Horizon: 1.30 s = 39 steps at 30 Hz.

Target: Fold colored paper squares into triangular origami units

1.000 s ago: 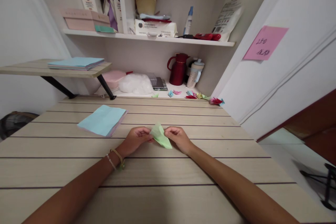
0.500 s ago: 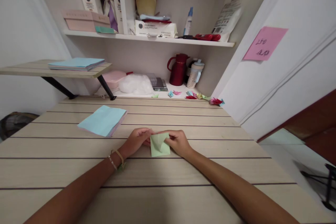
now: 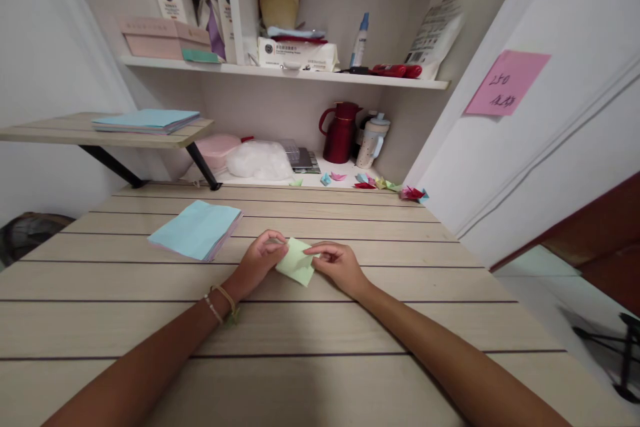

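A small pale-green paper square is being held between the hands, one corner pointing toward the body, no long axis showing. Its left side is being pinched by the left hand; its upper right is being overlapped by the right hand's outstretched forefinger, any grip beneath being hidden. Nearer the body, room is being given by the dark-lined, pale wooden tabletop; beyond the left hand, a light-blue-topped paper stack is lying apart.
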Available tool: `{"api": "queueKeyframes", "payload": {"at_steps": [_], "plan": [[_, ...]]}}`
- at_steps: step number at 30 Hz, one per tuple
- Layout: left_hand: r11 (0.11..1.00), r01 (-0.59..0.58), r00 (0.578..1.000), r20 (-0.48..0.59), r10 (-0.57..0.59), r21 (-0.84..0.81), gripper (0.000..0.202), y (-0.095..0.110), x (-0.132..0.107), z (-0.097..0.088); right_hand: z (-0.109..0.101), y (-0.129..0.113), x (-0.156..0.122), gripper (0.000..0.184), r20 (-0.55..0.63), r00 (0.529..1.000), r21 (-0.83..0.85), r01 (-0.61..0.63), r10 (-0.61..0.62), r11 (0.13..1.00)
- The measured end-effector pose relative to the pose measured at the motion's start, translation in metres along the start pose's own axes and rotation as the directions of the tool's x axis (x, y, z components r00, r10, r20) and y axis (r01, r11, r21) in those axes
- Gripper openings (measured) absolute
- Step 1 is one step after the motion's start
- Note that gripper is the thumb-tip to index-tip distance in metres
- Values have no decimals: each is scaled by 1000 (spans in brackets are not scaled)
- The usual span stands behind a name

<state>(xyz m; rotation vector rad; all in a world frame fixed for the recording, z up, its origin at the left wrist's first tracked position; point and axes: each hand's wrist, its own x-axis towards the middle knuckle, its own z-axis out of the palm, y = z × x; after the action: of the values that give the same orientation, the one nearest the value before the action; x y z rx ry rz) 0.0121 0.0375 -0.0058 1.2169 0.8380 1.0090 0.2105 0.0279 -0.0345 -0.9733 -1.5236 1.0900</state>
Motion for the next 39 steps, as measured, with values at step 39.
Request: {"api": "queueKeyframes", "payload": {"at_steps": [39], "plan": [[939,-86,992,-63,113,332,23,-8,0,-2,2,-2,2,27,-78,997,5,-30,30,1000]]}}
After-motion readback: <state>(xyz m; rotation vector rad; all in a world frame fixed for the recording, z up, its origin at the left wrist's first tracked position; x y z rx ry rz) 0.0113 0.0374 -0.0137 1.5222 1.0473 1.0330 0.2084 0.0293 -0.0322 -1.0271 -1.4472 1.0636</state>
